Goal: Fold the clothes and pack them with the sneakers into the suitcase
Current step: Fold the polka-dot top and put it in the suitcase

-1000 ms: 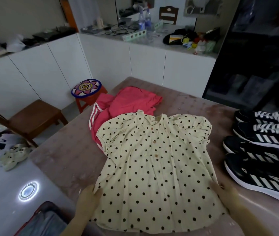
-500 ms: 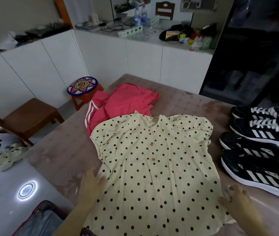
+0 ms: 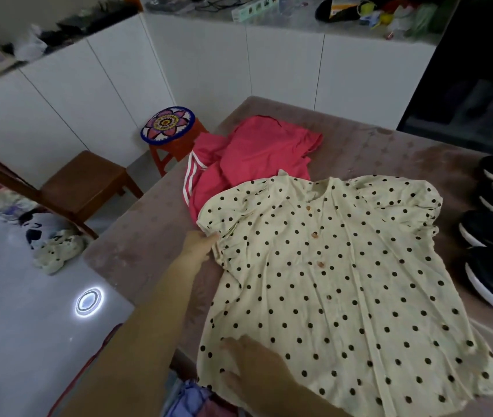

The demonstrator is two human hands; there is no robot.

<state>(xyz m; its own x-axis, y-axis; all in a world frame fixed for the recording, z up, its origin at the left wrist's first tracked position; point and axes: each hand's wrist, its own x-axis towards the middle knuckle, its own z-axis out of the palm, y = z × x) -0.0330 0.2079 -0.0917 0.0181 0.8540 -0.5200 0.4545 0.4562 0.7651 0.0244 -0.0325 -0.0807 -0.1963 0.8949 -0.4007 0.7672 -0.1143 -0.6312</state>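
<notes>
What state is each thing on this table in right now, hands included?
Polka-dot blouse: spread flat, front up, buttoned, not folded.
Pink striped garment: rumpled, not folded, partly under the blouse.
Black sneakers: side by side on the table, not packed.
Left hand: grips the blouse's sleeve edge.
Right hand: flat on the blouse near its hem.

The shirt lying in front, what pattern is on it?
The shirt is pale cream with black polka dots; head view shows it best.
</notes>
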